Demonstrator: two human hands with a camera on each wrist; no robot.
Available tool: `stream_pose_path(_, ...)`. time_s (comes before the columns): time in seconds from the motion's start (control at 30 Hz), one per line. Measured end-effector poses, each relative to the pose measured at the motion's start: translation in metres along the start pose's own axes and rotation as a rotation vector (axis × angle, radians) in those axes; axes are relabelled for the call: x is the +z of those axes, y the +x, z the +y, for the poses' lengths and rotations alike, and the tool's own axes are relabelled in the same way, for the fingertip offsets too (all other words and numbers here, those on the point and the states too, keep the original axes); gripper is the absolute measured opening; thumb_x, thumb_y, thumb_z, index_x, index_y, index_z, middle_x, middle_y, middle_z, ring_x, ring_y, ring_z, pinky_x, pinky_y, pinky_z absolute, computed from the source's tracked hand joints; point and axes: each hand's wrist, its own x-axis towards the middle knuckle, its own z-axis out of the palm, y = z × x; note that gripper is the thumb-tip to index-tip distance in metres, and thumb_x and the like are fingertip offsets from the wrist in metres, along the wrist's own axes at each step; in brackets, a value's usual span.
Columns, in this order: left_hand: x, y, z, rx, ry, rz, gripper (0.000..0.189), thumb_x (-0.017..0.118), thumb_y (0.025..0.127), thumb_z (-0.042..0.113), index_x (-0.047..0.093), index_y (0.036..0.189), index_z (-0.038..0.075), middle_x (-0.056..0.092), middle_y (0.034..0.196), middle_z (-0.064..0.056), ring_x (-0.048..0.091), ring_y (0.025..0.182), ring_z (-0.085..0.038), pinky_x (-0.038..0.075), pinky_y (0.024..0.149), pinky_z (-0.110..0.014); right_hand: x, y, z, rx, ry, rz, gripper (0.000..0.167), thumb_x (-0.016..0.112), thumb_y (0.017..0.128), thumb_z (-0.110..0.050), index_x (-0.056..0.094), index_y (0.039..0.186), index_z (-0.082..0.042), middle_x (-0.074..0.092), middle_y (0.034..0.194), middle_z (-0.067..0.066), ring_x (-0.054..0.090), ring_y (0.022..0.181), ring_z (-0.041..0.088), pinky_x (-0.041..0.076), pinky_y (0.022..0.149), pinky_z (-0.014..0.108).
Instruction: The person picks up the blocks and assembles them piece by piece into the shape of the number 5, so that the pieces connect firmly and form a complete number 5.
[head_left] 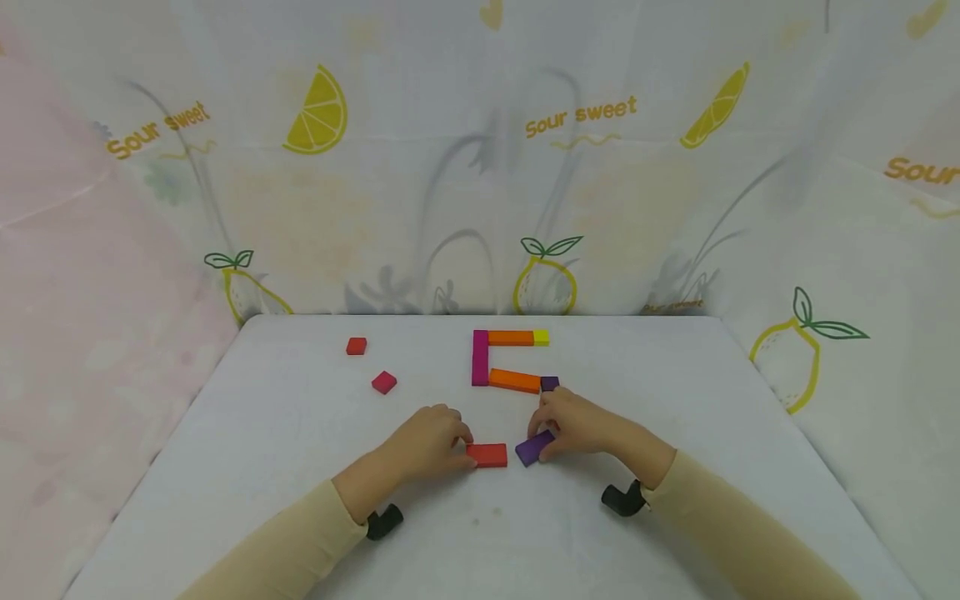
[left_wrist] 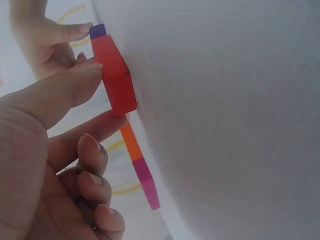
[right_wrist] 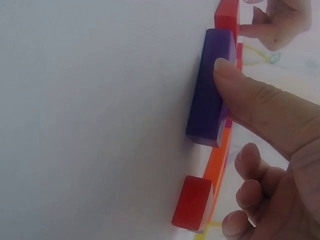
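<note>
My left hand (head_left: 431, 442) pinches a red block (head_left: 487, 456) at its left end, thumb on the near side and index finger at the far side. In the left wrist view the thumb and index fingertip touch this red block (left_wrist: 117, 75), the other fingers curled beside it. To the right, my right hand (head_left: 576, 421) holds a purple block (head_left: 535, 447), tilted and a small gap from the red one. The right wrist view has the thumb on the purple block (right_wrist: 210, 90); its index finger is hidden.
Farther back, a magenta bar (head_left: 480, 358) joins two orange bars (head_left: 512, 338), one ending in a yellow block (head_left: 541, 337), the other in a dark purple block (head_left: 550, 383). Two red blocks (head_left: 356, 346) lie at left. Another red block (right_wrist: 192, 202) shows in the right wrist view.
</note>
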Motion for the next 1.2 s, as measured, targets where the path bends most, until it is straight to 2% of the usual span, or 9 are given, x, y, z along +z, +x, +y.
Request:
stream_pose_path(0.13, -0.001, 0.000, 0.002, 0.010, -0.011, -0.003, 0.028, 0.081, 0.084, 0.035, 0.078, 0.104, 0.016, 0.057, 0.078, 0.011, 0.051, 0.076, -0.007, 0.047, 0.069, -0.024, 0.000, -0.001, 0.000, 0.015, 0.011, 0.001, 0.022, 0.086, 0.080, -0.027, 0.077, 0.100, -0.023, 0.050, 0.084, -0.004, 0.044, 0.086, 0.014, 0.039, 0.070, 0.028)
stream_pose_path(0.33, 0.003, 0.004, 0.005, 0.083, 0.009, 0.019, 0.024, 0.081, 0.085, 0.033, 0.079, 0.101, 0.015, 0.056, 0.077, 0.011, 0.050, 0.075, -0.007, 0.047, 0.071, -0.025, -0.002, -0.004, 0.003, 0.020, 0.014, -0.003, 0.023, 0.086, 0.080, -0.026, 0.078, 0.102, -0.023, 0.049, 0.084, -0.005, 0.044, 0.087, 0.014, 0.040, 0.071, 0.028)
stream_pose_path(0.47, 0.006, 0.007, 0.008, 0.103, 0.011, 0.023, 0.023, 0.081, 0.085, 0.033, 0.079, 0.100, 0.015, 0.058, 0.078, 0.011, 0.051, 0.075, -0.007, 0.047, 0.073, -0.025, -0.002, -0.005, 0.005, 0.019, -0.002, -0.006, 0.023, 0.086, 0.080, -0.027, 0.077, 0.101, -0.025, 0.048, 0.084, -0.005, 0.044, 0.087, 0.014, 0.039, 0.071, 0.028)
stream_pose_path(0.97, 0.011, 0.013, 0.021, 0.082, 0.032, -0.014, 0.025, 0.081, 0.085, 0.037, 0.078, 0.101, 0.018, 0.057, 0.079, 0.012, 0.051, 0.077, -0.006, 0.047, 0.074, -0.025, -0.005, -0.012, 0.009, 0.074, 0.051, -0.033, 0.022, 0.087, 0.079, -0.023, 0.077, 0.098, -0.028, 0.053, 0.090, -0.005, 0.045, 0.094, 0.014, 0.042, 0.077, 0.031)
stream_pose_path(1.2, 0.010, 0.014, 0.025, 0.084, 0.051, -0.011, 0.024, 0.080, 0.085, 0.037, 0.078, 0.100, 0.017, 0.057, 0.079, 0.011, 0.050, 0.077, -0.007, 0.046, 0.075, -0.027, -0.006, -0.015, 0.011, 0.091, 0.066, -0.031, 0.023, 0.087, 0.079, -0.024, 0.077, 0.099, -0.030, 0.053, 0.090, -0.006, 0.045, 0.095, 0.015, 0.042, 0.077, 0.031)
